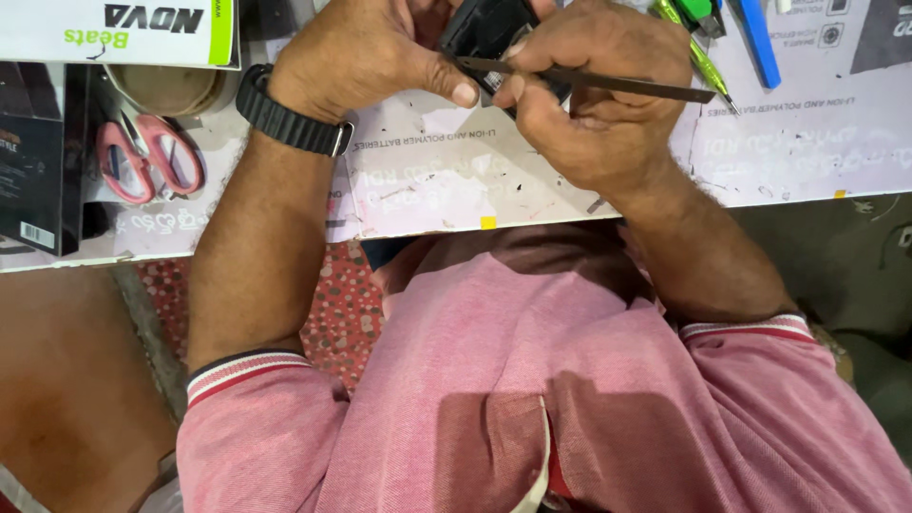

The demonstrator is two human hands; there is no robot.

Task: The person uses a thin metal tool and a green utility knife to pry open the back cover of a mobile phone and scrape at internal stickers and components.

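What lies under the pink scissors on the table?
The scissors lie on the white mat, handles beside a brown roll. Their blades are hidden under a white box.

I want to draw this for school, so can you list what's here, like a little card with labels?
Left hand: left hand steadies a small black gadget
Right hand: right hand holds thin dark tweezers against the gadget
Wrist: black watch on the left arm
Table: white work mat
Far left: pink scissors, roll of tape
Top right: green screwdriver, blue tool
Clothes: pink shirt
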